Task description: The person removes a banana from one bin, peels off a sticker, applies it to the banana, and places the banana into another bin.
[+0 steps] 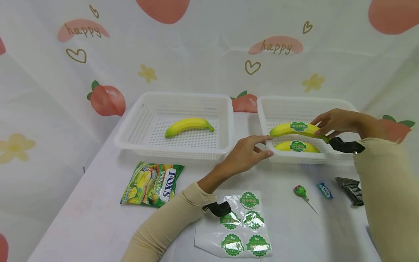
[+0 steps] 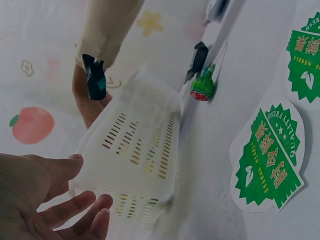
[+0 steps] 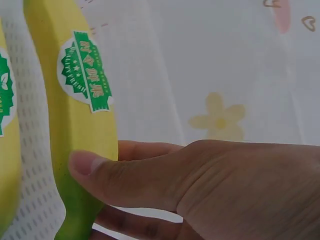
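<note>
1. While the upper stickered banana is at the right basket, behind the second stickered banana, the right hand pinches it near its green end; I cannot tell whether it touches the basket floor.
2. Good placing probably calls for keeping fingertips off the paper label and letting go gently, since the smooth, curved body may roll.
3. Fingers relaxed, the left hand touches the perforated plastic corner; light steadying should suffice.
4. Farther out, the glossy sticker sheet carries scalloped green badges.
</note>
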A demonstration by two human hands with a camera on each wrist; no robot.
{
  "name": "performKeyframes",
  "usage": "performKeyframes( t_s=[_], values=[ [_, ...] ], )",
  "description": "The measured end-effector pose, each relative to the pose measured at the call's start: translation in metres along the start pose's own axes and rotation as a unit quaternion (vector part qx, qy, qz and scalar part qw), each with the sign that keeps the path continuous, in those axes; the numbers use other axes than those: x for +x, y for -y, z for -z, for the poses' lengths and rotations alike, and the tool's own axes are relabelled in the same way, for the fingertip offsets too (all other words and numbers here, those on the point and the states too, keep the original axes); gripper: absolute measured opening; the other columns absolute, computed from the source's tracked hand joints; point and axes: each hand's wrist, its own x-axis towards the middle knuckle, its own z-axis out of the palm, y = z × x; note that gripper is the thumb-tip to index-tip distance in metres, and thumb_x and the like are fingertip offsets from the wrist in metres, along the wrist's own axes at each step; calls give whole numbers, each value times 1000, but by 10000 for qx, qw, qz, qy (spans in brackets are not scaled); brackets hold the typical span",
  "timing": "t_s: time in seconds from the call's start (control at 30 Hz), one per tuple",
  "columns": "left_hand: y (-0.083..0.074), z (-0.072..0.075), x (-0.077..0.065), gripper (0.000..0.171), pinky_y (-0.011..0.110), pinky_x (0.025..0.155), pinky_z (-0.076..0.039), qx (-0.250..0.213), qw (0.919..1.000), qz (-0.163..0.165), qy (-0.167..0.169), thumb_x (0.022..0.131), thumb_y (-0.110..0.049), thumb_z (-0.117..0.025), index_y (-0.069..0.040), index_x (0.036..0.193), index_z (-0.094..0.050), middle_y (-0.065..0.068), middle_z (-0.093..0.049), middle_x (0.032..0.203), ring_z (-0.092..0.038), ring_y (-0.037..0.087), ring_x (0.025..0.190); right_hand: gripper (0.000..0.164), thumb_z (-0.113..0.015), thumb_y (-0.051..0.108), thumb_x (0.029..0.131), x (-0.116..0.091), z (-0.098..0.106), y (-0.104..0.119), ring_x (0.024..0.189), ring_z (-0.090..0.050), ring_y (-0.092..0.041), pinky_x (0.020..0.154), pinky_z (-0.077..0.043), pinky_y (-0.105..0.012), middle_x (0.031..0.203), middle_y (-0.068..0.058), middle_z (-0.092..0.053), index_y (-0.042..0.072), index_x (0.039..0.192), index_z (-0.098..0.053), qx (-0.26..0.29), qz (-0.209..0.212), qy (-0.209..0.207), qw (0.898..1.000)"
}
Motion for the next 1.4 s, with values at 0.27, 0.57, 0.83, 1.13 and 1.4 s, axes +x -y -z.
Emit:
performKeyframes(
  t_s=[0.27,0.57,0.83,1.13,1.4],
  values=[
    [1,-1,-1,49,19,77,-56,42,10000,2,-16,103,-25,-73,-18,150,-62,2,-64,145,-70,11,103,70,-75,20,100,9,-9,6,123,-64,-47,102,-53,-63,147,-46,-45,-15,150,-41,-253,-76,470,9985],
    [0,-1,-1,49,18,78,-56,59,10000,39,8,103,-26,-72,-20,151,-61,2,-64,145,-70,10,103,79,-71,23,103,12,-16,5,139,-47,-60,104,-52,-63,155,-46,-36,-16,156,-27,-223,-173,544,9981],
    [1,-1,0,50,18,77,-56,91,10000,-11,-3,103,-25,-72,-19,152,-60,4,-67,135,-70,10,102,62,-64,19,107,-6,-31,24,126,-60,-58,95,-57,-61,143,-44,-52,-15,152,-38,-713,756,-355,9940],
    [1,-2,0,51,17,77,-56,158,9999,40,9,104,-26,-71,-20,153,-59,5,-68,134,-70,12,103,45,-67,30,106,-45,-88,57,115,-69,-43,94,-55,-66,122,-18,-75,4,142,-63,-1082,1578,-1757,9657],
    [0,-2,-2,51,17,77,-56,121,9999,-4,-19,103,-24,-72,-19,152,-59,4,-67,137,-71,11,103,39,-66,34,106,-61,-135,62,98,-71,-30,79,-62,-52,128,-18,-71,9,136,-70,-667,1968,-2194,9532]
  ],
)
